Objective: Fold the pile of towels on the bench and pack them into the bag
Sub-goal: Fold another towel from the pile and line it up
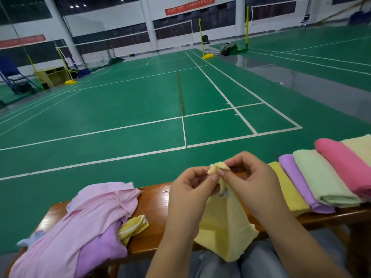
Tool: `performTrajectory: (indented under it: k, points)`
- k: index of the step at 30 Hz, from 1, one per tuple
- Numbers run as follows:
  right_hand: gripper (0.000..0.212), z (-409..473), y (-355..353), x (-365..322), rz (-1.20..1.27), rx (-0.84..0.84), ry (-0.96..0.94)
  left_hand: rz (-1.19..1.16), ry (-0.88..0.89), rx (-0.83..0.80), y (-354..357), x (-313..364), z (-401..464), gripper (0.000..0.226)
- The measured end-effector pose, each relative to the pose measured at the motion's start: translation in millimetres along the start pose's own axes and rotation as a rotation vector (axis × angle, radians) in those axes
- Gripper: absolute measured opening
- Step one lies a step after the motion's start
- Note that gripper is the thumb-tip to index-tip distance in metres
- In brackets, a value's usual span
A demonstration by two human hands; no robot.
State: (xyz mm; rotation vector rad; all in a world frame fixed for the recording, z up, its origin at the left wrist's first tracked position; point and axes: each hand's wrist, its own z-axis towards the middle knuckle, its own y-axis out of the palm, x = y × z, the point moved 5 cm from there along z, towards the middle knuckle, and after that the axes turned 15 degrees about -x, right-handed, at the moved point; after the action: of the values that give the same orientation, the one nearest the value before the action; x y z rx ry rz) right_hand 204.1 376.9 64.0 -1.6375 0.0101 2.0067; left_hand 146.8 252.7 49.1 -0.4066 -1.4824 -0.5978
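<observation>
Wooden bench as landmark. Unfolded pile of pink and purple cloth on its left end; folded towels lined up along its right. Yellow towel hangs above mid-bench: light, limp, probably best taken by its corners. Left hand and right hand both pinch its top corner, fingers curled tight.
</observation>
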Motion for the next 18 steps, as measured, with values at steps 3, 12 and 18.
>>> performTrajectory:
  k: [3, 12, 18]
  points:
    - [0.018, -3.5, 0.7, -2.2, -0.049, 0.025, -0.033, 0.018, 0.009, 0.013, 1.5, 1.9, -3.0, 0.009]
    - [0.014, -8.3, 2.7, -2.6, -0.244, 0.041, -0.178, 0.081, 0.079, 0.011, 6.3, 8.4, -8.8, 0.025]
    - [0.016, -9.0, 0.2, -5.4, -0.185, 0.0, -0.257, 0.076, 0.099, 0.023, 4.4, 10.2, -8.8, 0.034]
